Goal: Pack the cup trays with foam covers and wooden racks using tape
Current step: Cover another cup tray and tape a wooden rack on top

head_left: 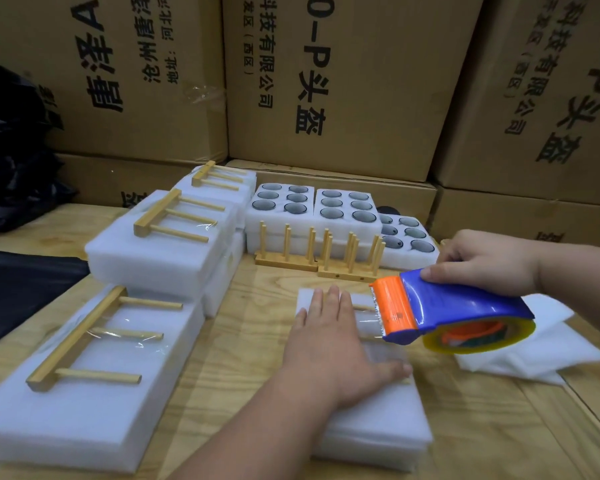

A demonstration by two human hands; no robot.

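The foam pack (pixel 371 403) being taped lies near the middle of the wooden table (pixel 250 341), a wooden rack (pixel 364 308) on its far end mostly hidden by the hands. The left hand (pixel 329 337) presses flat on the pack, fingers straight, holding it down. The right hand (pixel 482 261) grips the blue and orange tape dispenser (pixel 444 310), whose orange front edge sits at the pack's top where a clear strip of tape (pixel 368 322) shows, so the step in hand looks like taping the rack to the foam cover. The next move probably calls for drawing the strip across and cutting it while the left hand keeps the pack from sliding. To the left, finished packs (pixel 94 368) lie stacked with racks taped on top. Farther off, open foam trays (pixel 347 206) hold dark cups in their round holes, with loose upright racks (pixel 316 251) in front. Spare foam sheets (pixel 541 344) lie at the right; cardboard boxes (pixel 326 81) stand behind.
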